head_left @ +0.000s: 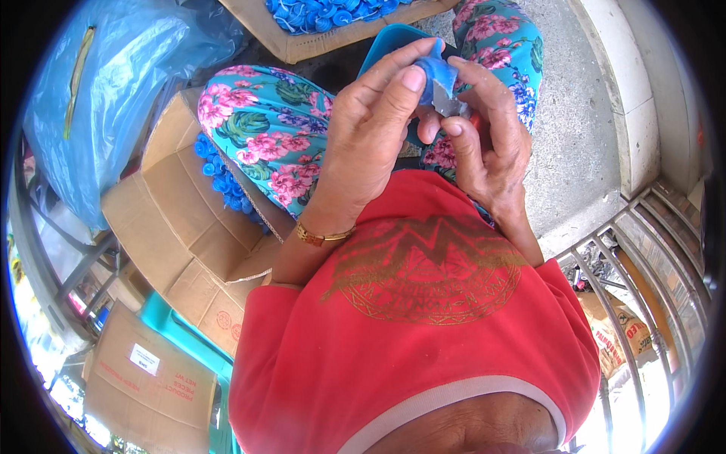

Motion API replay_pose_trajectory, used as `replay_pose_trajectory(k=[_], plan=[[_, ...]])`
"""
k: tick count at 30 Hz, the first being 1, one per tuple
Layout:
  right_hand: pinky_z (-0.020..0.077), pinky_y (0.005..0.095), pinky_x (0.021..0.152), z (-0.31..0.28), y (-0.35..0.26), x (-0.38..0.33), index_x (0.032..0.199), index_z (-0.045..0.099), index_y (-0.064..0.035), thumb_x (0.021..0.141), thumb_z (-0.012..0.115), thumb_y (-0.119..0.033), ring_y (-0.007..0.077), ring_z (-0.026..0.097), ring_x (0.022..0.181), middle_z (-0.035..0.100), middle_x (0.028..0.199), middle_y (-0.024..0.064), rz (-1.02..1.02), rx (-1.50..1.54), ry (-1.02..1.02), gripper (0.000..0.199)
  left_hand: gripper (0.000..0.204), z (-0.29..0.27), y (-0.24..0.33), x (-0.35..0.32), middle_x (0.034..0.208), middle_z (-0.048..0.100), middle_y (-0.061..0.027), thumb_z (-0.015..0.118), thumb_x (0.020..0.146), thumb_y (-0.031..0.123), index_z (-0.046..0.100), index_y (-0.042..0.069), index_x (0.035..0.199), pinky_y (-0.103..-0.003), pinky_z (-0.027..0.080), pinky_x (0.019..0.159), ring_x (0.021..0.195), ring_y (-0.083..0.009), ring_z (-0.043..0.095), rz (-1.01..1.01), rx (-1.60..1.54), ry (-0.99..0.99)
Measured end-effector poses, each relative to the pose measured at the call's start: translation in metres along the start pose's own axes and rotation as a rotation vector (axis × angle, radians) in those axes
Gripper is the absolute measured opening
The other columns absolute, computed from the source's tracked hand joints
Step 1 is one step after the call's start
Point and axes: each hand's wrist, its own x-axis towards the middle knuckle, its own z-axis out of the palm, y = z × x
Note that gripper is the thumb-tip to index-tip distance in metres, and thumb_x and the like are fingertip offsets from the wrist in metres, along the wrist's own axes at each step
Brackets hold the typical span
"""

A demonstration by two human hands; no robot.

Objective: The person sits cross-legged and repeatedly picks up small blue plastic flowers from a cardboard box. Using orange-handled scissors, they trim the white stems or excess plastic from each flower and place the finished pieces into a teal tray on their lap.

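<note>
Two bare hands meet at upper centre of the view, above the lap. Left hand [370, 129] has its fingers curled, thumb and forefinger pinching a small blue plastic bottle cap [437, 74] from the left. Right hand [484, 144] closes on the same cap from the right and below, its fingertips [452, 127] pressed beside a small grey blade-like piece [448, 102] that sits against the cap's lower edge; what that piece is cannot be told. The cap is thus held between both hands, clear of any surface. A gold bangle [324, 237] circles the left wrist.

Directly behind the hands lies a blue plastic tray [393, 41], mostly hidden by them. Knees in floral teal-and-pink fabric [265, 136] flank the hands on both sides, leaving a narrow gap between. An open brown cardboard box [178, 219] holding more blue caps [219, 178] stands just beside the left knee. A second cardboard box of blue caps [318, 23] lies at the top edge, beyond the tray. A blue plastic sack [113, 91] fills the upper left.

Bare grey concrete floor [575, 136] lies to the right of the right knee, bounded by a pale raised kerb [628, 91] and, lower right, a metal grille [643, 250]. A red shirt [408, 333] fills the lower centre.
</note>
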Motion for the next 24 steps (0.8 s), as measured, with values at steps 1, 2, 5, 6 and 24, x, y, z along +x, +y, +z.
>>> replay_pose_trajectory(k=[1, 2, 5, 6, 24], plan=[[0.0508, 0.029, 0.06, 0.0, 0.0, 0.0, 0.122, 0.051, -0.005, 0.083, 0.064, -0.013, 0.0213, 0.064, 0.069, 0.064, 0.107, 0.0119, 0.014, -0.002, 0.004, 0.041, 0.038, 0.002, -0.001, 0.0, 0.093, 0.058, -0.0035, 0.044, 0.098, 0.021, 0.049, -0.003, 0.127, -0.02, 0.039, 0.059, 0.066, -0.0072, 0.046, 0.016, -0.034, 0.021], [0.05, 0.0281, 0.06, 0.0, 0.0, 0.0, 0.121, 0.051, -0.005, 0.084, 0.064, -0.013, 0.0197, 0.063, 0.068, 0.064, 0.102, 0.0118, 0.003, 0.006, 0.004, 0.04, 0.036, 0.005, -0.002, 0.0, 0.088, 0.058, -0.0025, 0.046, 0.097, 0.02, 0.05, -0.003, 0.125, -0.019, 0.039, 0.058, 0.064, -0.0062, 0.047, 0.031, -0.068, 0.043], [0.0471, 0.0254, 0.058, -0.001, 0.002, 0.002, 0.119, 0.05, -0.0049, 0.086, 0.063, -0.014, 0.0148, 0.06, 0.064, 0.064, 0.089, 0.0106, -0.002, 0.065, -0.005, 0.037, 0.034, 0.006, -0.001, 0.0, 0.082, 0.057, -0.0013, 0.049, 0.096, 0.017, 0.052, -0.003, 0.123, -0.018, 0.04, 0.056, 0.063, -0.0049, 0.046, 0.064, -0.059, 0.05], [0.0458, 0.0245, 0.057, -0.001, 0.002, 0.002, 0.119, 0.05, -0.0049, 0.086, 0.062, -0.014, 0.0132, 0.058, 0.063, 0.064, 0.084, 0.0096, 0.011, 0.11, -0.014, 0.036, 0.033, 0.005, -0.001, 0.0, 0.082, 0.056, -0.0011, 0.049, 0.096, 0.016, 0.052, -0.003, 0.123, -0.018, 0.04, 0.057, 0.063, -0.0048, 0.046, 0.073, -0.037, 0.044], [0.0441, 0.0222, 0.068, -0.013, -0.002, -0.001, 0.114, 0.045, -0.0035, 0.09, 0.058, -0.018, 0.0079, 0.053, 0.076, 0.056, 0.096, 0.0072, 0.242, 0.573, -0.181, 0.031, 0.042, -0.013, 0.009, -0.002, 0.083, 0.058, -0.0019, 0.049, 0.095, 0.028, 0.053, -0.003, 0.123, -0.019, 0.034, 0.051, 0.058, -0.0043, 0.042, 0.178, 0.271, -0.211]])
